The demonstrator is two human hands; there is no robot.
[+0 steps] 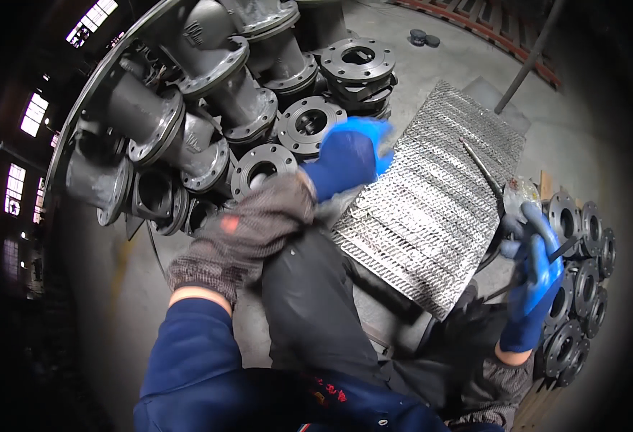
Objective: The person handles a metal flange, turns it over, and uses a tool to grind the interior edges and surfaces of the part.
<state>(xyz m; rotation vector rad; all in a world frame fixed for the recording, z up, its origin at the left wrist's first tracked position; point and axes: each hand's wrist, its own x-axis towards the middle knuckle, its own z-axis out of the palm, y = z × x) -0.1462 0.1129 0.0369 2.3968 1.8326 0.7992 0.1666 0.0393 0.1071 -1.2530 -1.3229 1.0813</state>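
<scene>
Evidently, silvery textured panel lies between both hands. Left hand near its left edge, fingers blurred, state indeterminable. Right hand beside dark bar, fingers curled, grip unclear.

silver ridged plate | face up, left of right hand | dark narrow bar | slanted, against that hand

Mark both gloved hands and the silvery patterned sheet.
Left hand [351, 153]: head view, on its blue-gloved middle.
Right hand [540, 265]: head view, on its blue-gloved middle.
Silvery patterned sheet [432, 198]: head view, on its bare upper face, near the centre.
</scene>
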